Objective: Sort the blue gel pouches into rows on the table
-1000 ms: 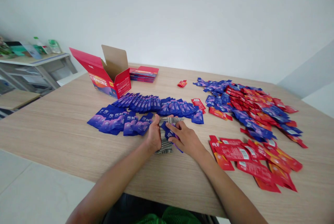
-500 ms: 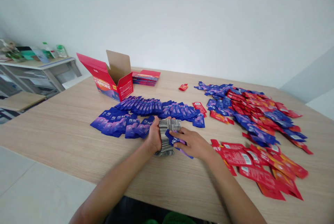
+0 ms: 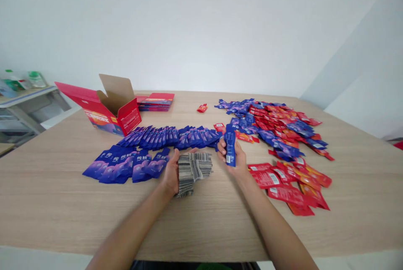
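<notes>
Left hand [image 3: 171,173] grip clamped on a stack of sachets [image 3: 192,168] resting edge-up on the wooden surface [image 3: 63,203]. Right hand [image 3: 234,161] grip pinches one blue sachet [image 3: 230,149] upright, just beside the stack, near the blue sachet row [image 3: 170,136].

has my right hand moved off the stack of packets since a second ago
Yes. The right hand, holding one blue packet, is now clear of the stack in the left hand, toward the red packets.
</notes>
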`<state>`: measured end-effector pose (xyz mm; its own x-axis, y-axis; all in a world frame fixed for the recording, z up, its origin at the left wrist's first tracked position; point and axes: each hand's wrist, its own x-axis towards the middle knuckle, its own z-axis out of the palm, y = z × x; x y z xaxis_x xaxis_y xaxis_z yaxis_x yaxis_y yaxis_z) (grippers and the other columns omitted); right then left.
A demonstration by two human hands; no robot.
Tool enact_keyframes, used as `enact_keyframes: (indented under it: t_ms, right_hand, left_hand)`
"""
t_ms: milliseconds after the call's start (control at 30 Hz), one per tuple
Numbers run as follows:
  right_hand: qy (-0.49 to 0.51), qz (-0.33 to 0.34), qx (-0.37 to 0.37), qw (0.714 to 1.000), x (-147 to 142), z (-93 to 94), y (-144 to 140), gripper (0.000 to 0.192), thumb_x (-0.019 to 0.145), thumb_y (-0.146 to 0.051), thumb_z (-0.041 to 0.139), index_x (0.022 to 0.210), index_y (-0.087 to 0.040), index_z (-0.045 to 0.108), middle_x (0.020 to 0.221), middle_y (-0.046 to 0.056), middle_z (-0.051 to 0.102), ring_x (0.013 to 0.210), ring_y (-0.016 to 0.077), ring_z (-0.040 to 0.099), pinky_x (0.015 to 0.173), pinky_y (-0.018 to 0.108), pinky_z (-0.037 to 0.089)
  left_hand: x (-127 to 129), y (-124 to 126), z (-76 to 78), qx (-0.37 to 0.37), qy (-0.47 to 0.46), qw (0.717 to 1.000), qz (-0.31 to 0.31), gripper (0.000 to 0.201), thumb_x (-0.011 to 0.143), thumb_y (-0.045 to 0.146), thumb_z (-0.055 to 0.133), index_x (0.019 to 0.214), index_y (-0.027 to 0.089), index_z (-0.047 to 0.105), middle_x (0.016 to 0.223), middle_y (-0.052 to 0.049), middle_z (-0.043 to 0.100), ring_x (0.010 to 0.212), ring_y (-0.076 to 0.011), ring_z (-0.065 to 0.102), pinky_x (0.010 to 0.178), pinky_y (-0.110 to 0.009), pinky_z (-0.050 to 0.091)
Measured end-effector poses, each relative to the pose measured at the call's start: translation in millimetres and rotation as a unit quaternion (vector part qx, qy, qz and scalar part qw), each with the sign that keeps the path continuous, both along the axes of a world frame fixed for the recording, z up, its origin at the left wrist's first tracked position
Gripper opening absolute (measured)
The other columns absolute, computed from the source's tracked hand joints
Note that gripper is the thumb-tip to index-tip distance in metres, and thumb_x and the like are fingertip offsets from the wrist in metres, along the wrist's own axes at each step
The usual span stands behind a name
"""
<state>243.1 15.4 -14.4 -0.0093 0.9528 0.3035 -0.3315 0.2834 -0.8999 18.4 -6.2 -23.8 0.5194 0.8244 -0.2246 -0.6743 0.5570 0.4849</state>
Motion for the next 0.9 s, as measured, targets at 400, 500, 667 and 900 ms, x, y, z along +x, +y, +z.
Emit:
enact_keyframes:
  t_ms: [400,500,667,900]
  right_hand:
    - [0.182,0.036,-0.063,0.981,-0.4,1.6,-0.8,0.045,0.081,-0.061,0.05,0.106,-0.028,0.067,0.108,0.006,0.067,0.09,0.0204,0.062,0.083,0.038,0.052]
    - [0.216,0.065,-0.072,0.971,0.7,-1.1,-1.0,0.043,0.075,-0.063,0.057,0.098,-0.029,0.069,0.105,0.003,0.07,0.089,0.0187,0.064,0.088,0.037,0.051]
    - [0.246,0.093,-0.08,0.961,-2.1,-0.8,-1.7,0.047,0.073,-0.061,0.059,0.107,-0.03,0.067,0.098,0.002,0.072,0.088,0.0184,0.068,0.087,0.037,0.052]
    - [0.209,0.1,-0.08,0.969,-8.9,3.4,-2.0,0.048,0.081,-0.058,0.048,0.117,-0.027,0.06,0.09,-0.001,0.072,0.088,0.0187,0.07,0.088,0.04,0.051]
  left_hand:
    - [38.4,-43.9,-9.0,0.071,0.163,0.976,-0.128,0.054,0.087,0.062,0.061,0.119,0.019,0.068,0.124,-0.015,0.071,0.109,-0.0332,0.069,0.094,-0.049,0.052]
    - [36.4,-35.8,-13.9,0.262,0.33,0.906,-0.03,0.035,0.08,0.043,0.077,0.105,0.02,0.074,0.106,-0.012,0.075,0.103,-0.0284,0.068,0.096,-0.041,0.049]
    - [28.8,-16.1,-21.4,0.333,0.379,0.863,0.01,0.031,0.078,0.031,0.076,0.107,0.02,0.073,0.097,-0.011,0.076,0.091,-0.0263,0.07,0.088,-0.041,0.052]
    - [14.6,-0.8,-37.2,0.5,0.454,0.737,0.035,0.029,0.075,0.023,0.076,0.104,0.026,0.076,0.132,-0.011,0.066,0.14,-0.0325,0.046,0.121,-0.057,0.028]
